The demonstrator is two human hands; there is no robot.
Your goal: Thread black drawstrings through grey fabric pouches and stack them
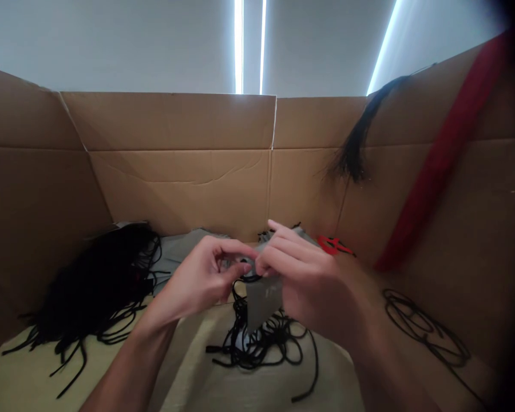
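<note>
My left hand (pixel 210 272) is closed in a pinch, thumb and forefinger together on a bit of black cord (pixel 252 278). Right beside it, my right hand (pixel 298 266) has curled fingers at the top of a small grey flat piece (pixel 261 300), with the little finger side lifted. The grey piece hangs down under the right hand, and the cord runs at its upper edge. The right fingertips partly hide the grip. Below both hands lies a loose tangle of black cords (pixel 274 349) on the pale surface.
A large heap of black cords (pixel 98 280) lies at the left, next to stacked grey pieces (pixel 175 249). Red-handled scissors (pixel 335 246) lie at the back right. A coiled cord (pixel 424 329) sits at the right. Cardboard walls (pixel 175 126) surround the area; black strands (pixel 356 143) and a red strip (pixel 444 154) hang there.
</note>
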